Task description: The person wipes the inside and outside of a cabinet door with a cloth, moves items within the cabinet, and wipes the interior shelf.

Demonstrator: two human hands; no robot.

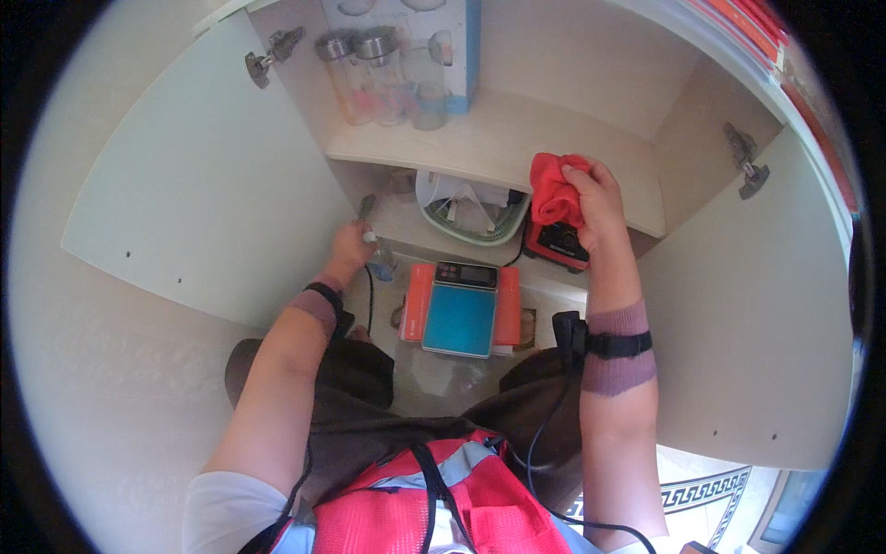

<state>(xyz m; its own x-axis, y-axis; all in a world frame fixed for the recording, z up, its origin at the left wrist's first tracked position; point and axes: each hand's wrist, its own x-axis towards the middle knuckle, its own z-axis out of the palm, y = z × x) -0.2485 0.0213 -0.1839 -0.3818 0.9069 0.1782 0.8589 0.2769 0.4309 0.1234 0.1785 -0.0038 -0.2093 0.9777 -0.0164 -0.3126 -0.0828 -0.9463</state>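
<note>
My right hand (597,194) grips a bunched red cloth (554,190) in front of the cabinet's middle shelf, above a red and black device (557,242). On the other side, my left hand (353,246) is closed around a small clear bottle (383,263) with a whitish top, near the left door; part of the bottle is hidden by the fingers. Between my knees a kitchen scale with a blue platform (459,318) rests on an orange-red box or booklet (509,305) on the floor.
Two cabinet doors (194,180) stand open at either side. The upper shelf (498,138) holds lidded glass jars (391,83), a glass cup (430,107) and a blue-edged box (457,41). Below it sits a green basket (477,232) with white items. Black cables hang nearby.
</note>
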